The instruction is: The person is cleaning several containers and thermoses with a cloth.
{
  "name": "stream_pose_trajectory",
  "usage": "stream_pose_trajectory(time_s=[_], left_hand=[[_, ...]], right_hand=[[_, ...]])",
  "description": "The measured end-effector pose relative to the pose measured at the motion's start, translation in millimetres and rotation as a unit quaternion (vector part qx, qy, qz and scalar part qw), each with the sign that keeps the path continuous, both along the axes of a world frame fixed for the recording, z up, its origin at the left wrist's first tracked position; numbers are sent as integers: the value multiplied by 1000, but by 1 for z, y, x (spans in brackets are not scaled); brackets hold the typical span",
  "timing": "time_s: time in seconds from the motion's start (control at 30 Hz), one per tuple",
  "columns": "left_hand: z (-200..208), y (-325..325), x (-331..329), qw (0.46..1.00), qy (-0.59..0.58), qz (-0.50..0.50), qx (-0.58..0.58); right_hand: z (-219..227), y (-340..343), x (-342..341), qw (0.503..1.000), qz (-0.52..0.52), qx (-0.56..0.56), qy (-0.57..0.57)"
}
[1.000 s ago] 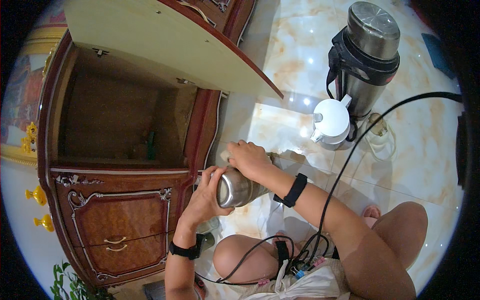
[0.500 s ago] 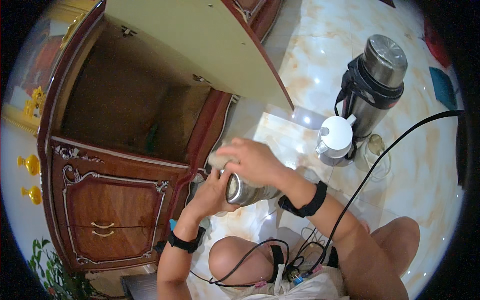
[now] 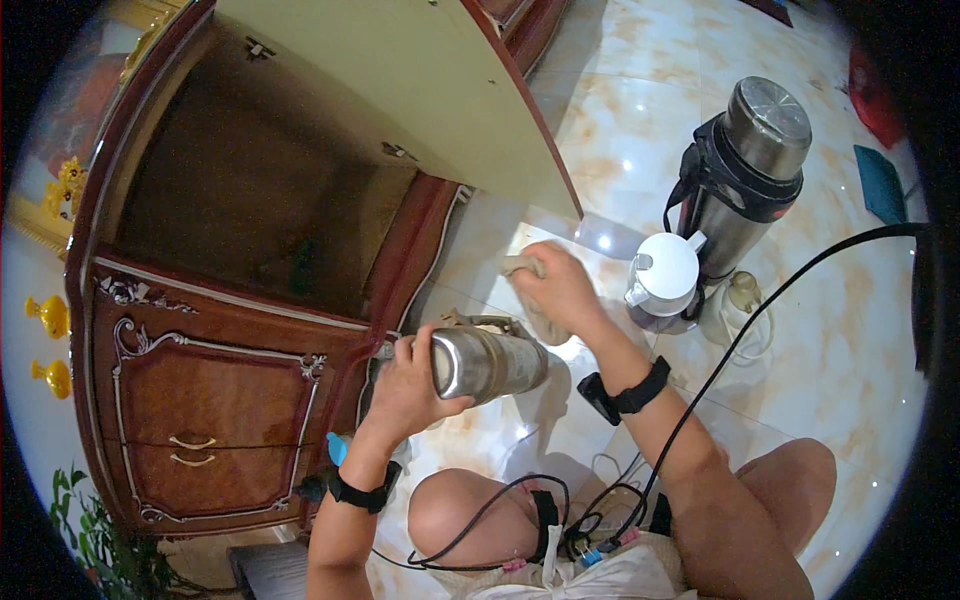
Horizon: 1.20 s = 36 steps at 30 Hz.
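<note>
At the far left, green leaves [image 3: 90, 530] stand beside a brown cabinet [image 3: 240, 385]; its upper door [image 3: 430, 100] hangs open, swung out over the tiled floor [image 3: 640, 120].

Next comes the left hand [image 3: 405, 390], its fingers curled over the top and its thumb under the near side of a metal bottle [image 3: 490, 365], gripping it by the left end. The bottle is held on its side in front of the knees, below the open door. Its long axis runs roughly left to right, the right end a little higher in the view. The left hand is the nearer one, being in contact with it.

Just beyond the bottle's right end, a pale cloth [image 3: 542, 318] hangs from the right hand [image 3: 562, 290], whose fingers are closed around it. So the bottle lies to the left of the right hand's fingers and a little nearer the body. Whether the cloth touches it, I cannot tell.

Farther right stand a jug with a white lid [image 3: 667, 272] and a big flask [image 3: 735, 225] with a black strap. The bottle's side carries faint marks, perhaps print, too small to read.
</note>
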<state>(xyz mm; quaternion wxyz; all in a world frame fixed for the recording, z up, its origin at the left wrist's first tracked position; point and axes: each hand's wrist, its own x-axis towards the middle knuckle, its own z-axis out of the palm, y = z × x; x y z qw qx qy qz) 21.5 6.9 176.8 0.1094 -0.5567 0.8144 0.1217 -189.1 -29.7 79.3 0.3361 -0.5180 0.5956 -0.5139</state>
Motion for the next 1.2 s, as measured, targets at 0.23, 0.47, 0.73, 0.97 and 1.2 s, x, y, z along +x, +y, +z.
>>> stream_pose_trajectory(time_s=[0.23, 0.47, 0.73, 0.97, 1.2], left_hand=[[-13, -15, 6, 983, 74, -134, -106], [-19, -13, 7, 983, 103, -112, -102], [-15, -7, 18, 976, 112, -151, -106], [-24, -1, 33, 967, 129, -200, -91], [-33, 16, 94, 955, 165, -229, -89]], right_hand=[[-5, 8, 69, 993, 87, -56, -50], [-91, 29, 66, 983, 93, 135, 81], [-130, 40, 46, 968, 0, 233, -97], [-22, 9, 79, 977, 210, -18, -35], [-139, 10, 86, 969, 228, 89, -20]])
